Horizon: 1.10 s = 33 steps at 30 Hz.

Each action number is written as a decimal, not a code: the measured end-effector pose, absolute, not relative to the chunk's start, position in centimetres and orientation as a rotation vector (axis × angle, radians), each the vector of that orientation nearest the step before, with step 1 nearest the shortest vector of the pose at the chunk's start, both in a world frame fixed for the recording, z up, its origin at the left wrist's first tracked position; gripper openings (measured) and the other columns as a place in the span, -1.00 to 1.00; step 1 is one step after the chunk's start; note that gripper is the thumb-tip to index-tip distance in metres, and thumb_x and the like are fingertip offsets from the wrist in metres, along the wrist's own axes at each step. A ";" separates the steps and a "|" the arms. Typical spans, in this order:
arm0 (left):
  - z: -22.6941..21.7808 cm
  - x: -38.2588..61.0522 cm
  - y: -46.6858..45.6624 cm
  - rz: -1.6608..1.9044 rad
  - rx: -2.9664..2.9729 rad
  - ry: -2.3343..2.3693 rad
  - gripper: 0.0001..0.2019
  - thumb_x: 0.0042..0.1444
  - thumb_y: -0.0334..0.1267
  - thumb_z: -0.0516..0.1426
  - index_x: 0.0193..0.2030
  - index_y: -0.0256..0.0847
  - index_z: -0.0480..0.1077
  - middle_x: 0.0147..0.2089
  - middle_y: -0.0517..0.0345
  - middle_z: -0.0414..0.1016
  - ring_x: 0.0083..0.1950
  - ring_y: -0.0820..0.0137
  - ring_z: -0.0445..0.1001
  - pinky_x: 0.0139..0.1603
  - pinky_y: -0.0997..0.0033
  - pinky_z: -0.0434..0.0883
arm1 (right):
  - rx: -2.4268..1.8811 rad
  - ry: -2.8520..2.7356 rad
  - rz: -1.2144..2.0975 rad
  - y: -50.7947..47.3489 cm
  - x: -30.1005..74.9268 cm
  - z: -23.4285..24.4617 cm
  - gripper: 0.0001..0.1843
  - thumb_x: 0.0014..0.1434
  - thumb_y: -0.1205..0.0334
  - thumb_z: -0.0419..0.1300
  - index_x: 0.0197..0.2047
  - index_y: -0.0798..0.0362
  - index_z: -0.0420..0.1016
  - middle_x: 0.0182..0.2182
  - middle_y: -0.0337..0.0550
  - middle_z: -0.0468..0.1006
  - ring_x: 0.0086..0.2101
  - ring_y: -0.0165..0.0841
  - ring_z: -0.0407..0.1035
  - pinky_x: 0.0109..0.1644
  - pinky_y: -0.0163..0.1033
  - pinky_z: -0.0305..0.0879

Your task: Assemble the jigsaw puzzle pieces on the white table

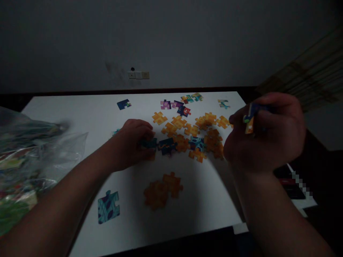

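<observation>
Fingers of right hand pinch raised piece; left hand's clasp dark piece mid-table.

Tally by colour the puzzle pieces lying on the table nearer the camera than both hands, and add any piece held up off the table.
Orange pieces: 2
Teal patterned piece: 1
Multicoloured piece pinched in the right hand: 1
Total: 4
</observation>
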<state>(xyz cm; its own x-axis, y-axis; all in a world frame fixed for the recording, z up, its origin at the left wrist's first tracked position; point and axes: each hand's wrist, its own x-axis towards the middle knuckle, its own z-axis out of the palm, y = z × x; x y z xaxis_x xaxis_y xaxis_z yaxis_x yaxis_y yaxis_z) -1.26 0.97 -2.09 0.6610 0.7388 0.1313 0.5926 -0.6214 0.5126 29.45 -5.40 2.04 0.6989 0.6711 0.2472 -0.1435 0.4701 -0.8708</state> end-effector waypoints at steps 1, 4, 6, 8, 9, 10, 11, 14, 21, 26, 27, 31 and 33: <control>-2.0 -1.2 0.9 0.445 2.426 1.082 -0.62 0.14 -0.05 0.43 0.06 -0.09 0.61 0.16 -0.07 0.62 0.20 0.00 0.57 0.24 -0.07 0.56 | -0.917 -0.601 0.499 -5.2 28.8 2.6 -0.84 0.11 0.26 0.23 -0.28 -0.13 0.64 -0.17 -0.19 0.53 -0.30 -0.28 0.49 -0.42 -0.21 0.31; -1.8 -0.8 0.6 0.383 2.387 1.178 -0.66 0.13 -0.09 0.42 0.03 -0.06 0.63 -0.01 0.00 0.65 0.02 0.07 0.62 0.16 -0.05 0.58 | -0.880 -0.607 0.494 -4.9 28.2 3.8 -0.93 0.05 0.26 0.24 -0.37 -0.07 0.57 -0.33 -0.22 0.43 -0.47 -0.38 0.30 -0.51 -0.26 0.17; -1.9 -0.5 0.5 0.394 2.377 1.172 -0.74 0.19 -0.10 0.38 0.00 -0.03 0.65 -0.05 0.03 0.69 0.02 0.07 0.65 0.24 -0.10 0.56 | -0.868 -0.584 0.566 -5.1 28.6 4.1 -0.90 0.07 0.26 0.24 -0.32 -0.08 0.58 -0.34 -0.24 0.43 -0.45 -0.37 0.31 -0.47 -0.27 0.23; -1.8 -0.3 0.3 0.445 2.327 1.170 -0.79 0.27 -0.09 0.33 0.00 -0.02 0.66 -0.04 0.04 0.73 0.04 0.09 0.67 0.26 -0.08 0.55 | -0.853 -0.582 0.597 -5.3 29.0 4.2 -0.87 0.07 0.29 0.23 -0.29 -0.09 0.58 -0.31 -0.23 0.46 -0.40 -0.35 0.35 -0.40 -0.26 0.33; -1.7 -0.2 0.1 0.473 2.283 1.182 -0.79 0.30 -0.08 0.31 0.00 -0.03 0.67 -0.03 0.04 0.75 0.02 0.11 0.67 0.22 -0.03 0.57 | -0.848 -0.591 0.604 -5.4 29.2 4.1 -0.87 0.06 0.30 0.23 -0.30 -0.08 0.57 -0.31 -0.23 0.46 -0.38 -0.35 0.35 -0.38 -0.26 0.35; -1.5 -0.1 -0.1 0.488 2.235 1.193 -0.79 0.33 -0.06 0.30 0.00 -0.04 0.67 -0.04 0.04 0.75 -0.02 0.14 0.67 0.14 0.04 0.59 | -0.850 -0.610 0.617 -5.5 29.3 4.1 -0.89 0.05 0.31 0.24 -0.32 -0.08 0.54 -0.31 -0.22 0.45 -0.38 -0.35 0.35 -0.38 -0.26 0.36; -1.4 0.0 -0.3 0.487 2.185 1.198 -0.77 0.34 -0.04 0.29 0.00 -0.05 0.67 -0.06 0.05 0.76 -0.08 0.18 0.67 0.03 0.12 0.59 | -0.857 -0.632 0.635 -5.6 29.4 4.0 -0.91 0.05 0.32 0.24 -0.35 -0.07 0.52 -0.33 -0.22 0.43 -0.39 -0.36 0.34 -0.39 -0.27 0.33; -0.9 0.3 -0.9 0.426 2.078 1.154 -0.76 0.39 -0.01 0.26 -0.02 -0.08 0.67 -0.15 0.10 0.74 -0.24 0.30 0.61 -0.20 0.29 0.54 | -0.857 -0.660 0.693 -5.8 29.7 4.0 -0.93 0.05 0.28 0.26 -0.42 -0.06 0.44 -0.42 -0.25 0.34 -0.48 -0.38 0.23 -0.47 -0.28 0.19; -1.4 1.4 -2.2 0.453 2.212 1.009 -0.81 0.44 -0.15 0.22 -0.02 -0.03 0.70 -0.02 0.07 0.69 -0.13 0.32 0.63 -0.11 0.32 0.57 | -0.826 -0.664 0.766 -5.4 29.2 4.0 -0.91 0.01 0.28 0.29 -0.48 -0.03 0.45 -0.51 -0.28 0.26 -0.50 -0.41 0.12 -0.50 -0.35 0.06; -1.9 2.3 -2.5 0.451 2.364 0.861 -0.85 0.46 -0.26 0.24 0.01 -0.02 0.69 -0.06 0.10 0.70 -0.01 0.23 0.63 0.07 0.18 0.51 | -0.798 -0.614 0.777 -5.1 28.8 3.9 -0.95 -0.03 0.27 0.27 -0.50 -0.01 0.50 -0.53 -0.30 0.24 -0.52 -0.42 0.10 -0.54 -0.36 0.01; -2.0 2.4 -2.4 0.465 2.401 0.825 -0.87 0.46 -0.28 0.26 0.01 -0.03 0.67 -0.04 0.11 0.72 0.03 0.21 0.64 0.13 0.14 0.49 | -0.798 -0.610 0.775 -5.0 28.8 3.8 -0.95 -0.04 0.27 0.28 -0.50 -0.01 0.51 -0.54 -0.30 0.23 -0.52 -0.42 0.11 -0.54 -0.35 0.00; -2.4 2.2 -2.2 0.507 2.456 0.755 -0.92 0.45 -0.31 0.30 -0.01 -0.05 0.62 0.01 0.15 0.74 0.08 0.22 0.64 0.23 0.09 0.40 | -0.801 -0.640 0.763 -5.0 28.8 3.6 -0.95 -0.03 0.26 0.30 -0.50 -0.02 0.54 -0.54 -0.31 0.21 -0.52 -0.42 0.09 -0.53 -0.33 -0.02; -2.5 2.0 -2.2 0.516 2.482 0.758 -0.92 0.46 -0.32 0.30 -0.01 -0.05 0.62 -0.01 0.16 0.73 0.07 0.22 0.62 0.22 0.10 0.36 | -0.800 -0.657 0.759 -4.9 28.8 3.5 -0.95 -0.03 0.27 0.29 -0.50 -0.03 0.55 -0.54 -0.32 0.20 -0.52 -0.41 0.09 -0.53 -0.32 -0.02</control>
<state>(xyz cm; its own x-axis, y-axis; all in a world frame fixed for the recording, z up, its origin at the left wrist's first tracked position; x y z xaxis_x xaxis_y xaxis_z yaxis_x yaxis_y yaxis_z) 2.01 -2.23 -2.49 0.7743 0.5978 0.2076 0.4123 -0.7254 0.5511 28.76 -4.92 3.47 0.5618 0.7955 0.2271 -0.3382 0.4714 -0.8145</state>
